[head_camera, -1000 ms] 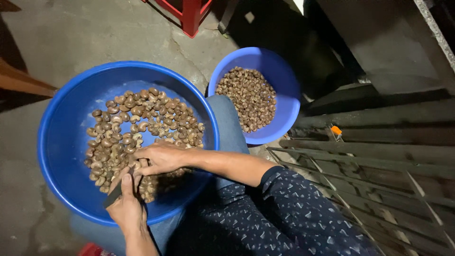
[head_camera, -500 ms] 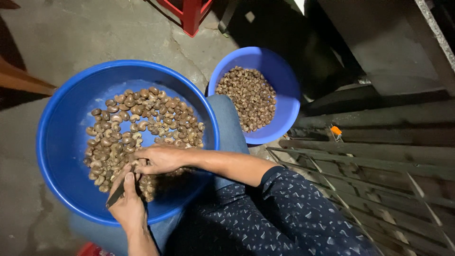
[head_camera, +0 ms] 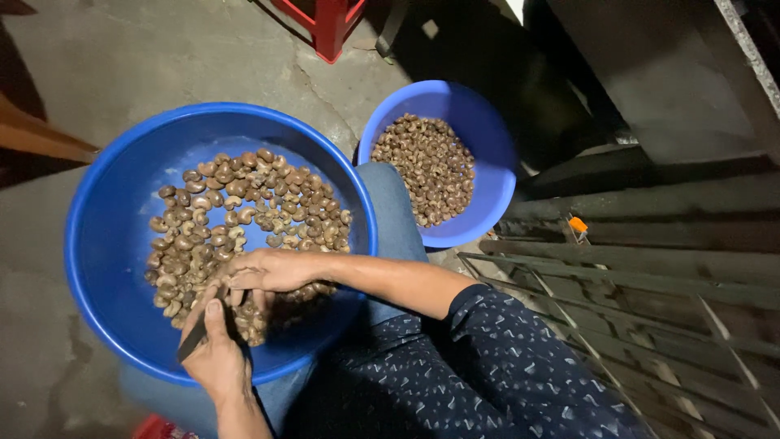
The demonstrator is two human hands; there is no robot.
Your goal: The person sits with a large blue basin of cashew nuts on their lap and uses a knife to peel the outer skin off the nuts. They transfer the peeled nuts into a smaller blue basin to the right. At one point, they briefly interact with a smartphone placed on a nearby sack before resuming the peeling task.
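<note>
- While the left hand (head_camera: 215,358) grips a small dark knife (head_camera: 193,343), the right hand (head_camera: 272,271) fingers pinch a brown curved nut.
- Large round blue plastic basin (head_camera: 106,244), near left: many nuts remain.
- Smaller blue plastic bowl (head_camera: 496,175), far right: roughly half full.

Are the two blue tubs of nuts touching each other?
Cannot tell. In the head view the person's knee lies across the spot between the large tub and the small tub, hiding whether their rims meet.

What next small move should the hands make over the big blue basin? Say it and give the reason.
Probably press the small dark blade, held in the left hand, into the nut that the right hand pinches beside it. Both hands meet over the pile of nuts in the large blue basin.
</note>
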